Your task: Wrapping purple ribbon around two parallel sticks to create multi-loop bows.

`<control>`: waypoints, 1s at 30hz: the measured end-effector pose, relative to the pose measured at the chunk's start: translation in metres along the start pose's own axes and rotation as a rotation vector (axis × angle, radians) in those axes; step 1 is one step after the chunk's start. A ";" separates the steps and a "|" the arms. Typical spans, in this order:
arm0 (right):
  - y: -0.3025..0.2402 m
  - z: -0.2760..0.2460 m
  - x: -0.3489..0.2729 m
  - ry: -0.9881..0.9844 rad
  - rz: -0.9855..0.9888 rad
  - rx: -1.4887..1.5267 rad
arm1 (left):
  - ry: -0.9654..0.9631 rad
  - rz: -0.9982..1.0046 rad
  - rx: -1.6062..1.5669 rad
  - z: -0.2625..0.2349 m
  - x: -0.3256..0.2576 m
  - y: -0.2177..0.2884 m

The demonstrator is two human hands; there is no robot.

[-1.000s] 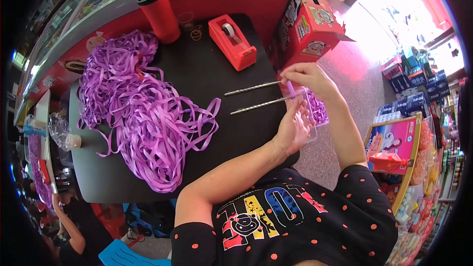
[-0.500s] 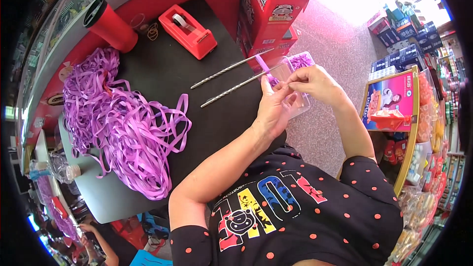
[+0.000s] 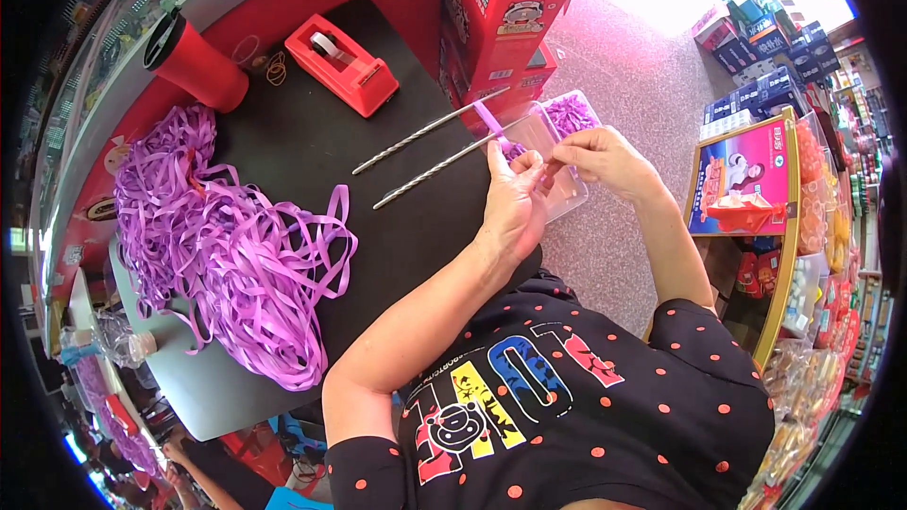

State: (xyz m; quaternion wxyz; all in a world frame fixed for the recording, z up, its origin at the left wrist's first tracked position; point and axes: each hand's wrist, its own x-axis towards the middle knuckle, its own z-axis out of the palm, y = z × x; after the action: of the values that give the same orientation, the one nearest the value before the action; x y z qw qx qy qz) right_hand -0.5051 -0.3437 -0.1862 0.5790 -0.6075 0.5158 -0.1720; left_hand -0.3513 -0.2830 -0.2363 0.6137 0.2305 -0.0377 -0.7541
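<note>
Both hands meet over a clear plastic box (image 3: 557,146) at the table's edge. The left hand (image 3: 513,203) and the right hand (image 3: 597,157) pinch a thin purple ribbon strip (image 3: 493,123) between fingertips (likely to keep it flat). It looks shiny and narrow. Two twisted metal rods (image 3: 430,146) lie just beyond the fingers.

The left hand (image 3: 515,203) reaches forward, palm down, with its fingers curled in and the fingertips pinched close together. The left forearm is bare and stretches long from the bent elbow near the body. The right hand (image 3: 600,156) sits just beside the left, fingertips touching it, also pinched. The right forearm comes up from the short dotted sleeve.
</note>
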 end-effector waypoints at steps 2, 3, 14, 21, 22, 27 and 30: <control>-0.002 0.000 -0.003 0.017 0.108 0.096 | -0.001 -0.002 0.019 -0.002 0.001 0.000; -0.006 0.003 -0.007 0.084 0.070 0.140 | -0.007 -0.001 0.005 -0.002 0.001 0.000; 0.027 0.009 -0.006 0.138 -0.146 0.084 | 0.014 -0.030 -0.004 0.002 -0.002 0.004; -0.025 -0.012 0.020 0.063 -0.260 -0.118 | 0.047 -0.066 -0.057 0.001 -0.003 0.004; -0.038 -0.011 0.028 -0.030 -0.283 -0.195 | 0.048 -0.084 -0.072 0.001 -0.004 0.005; -0.061 0.007 0.080 -0.325 -0.341 -0.413 | -0.013 -0.101 -0.109 0.000 -0.005 0.007; -0.052 0.007 0.100 -0.362 -0.337 -0.512 | -0.054 -0.111 -0.144 0.001 -0.005 0.008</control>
State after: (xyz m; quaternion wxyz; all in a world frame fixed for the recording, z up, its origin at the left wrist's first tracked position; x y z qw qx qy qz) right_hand -0.4358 -0.4333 -0.1814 0.4536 -0.8301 0.3237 -0.0200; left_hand -0.3439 -0.2805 -0.2315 0.5846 0.1672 0.0130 -0.7938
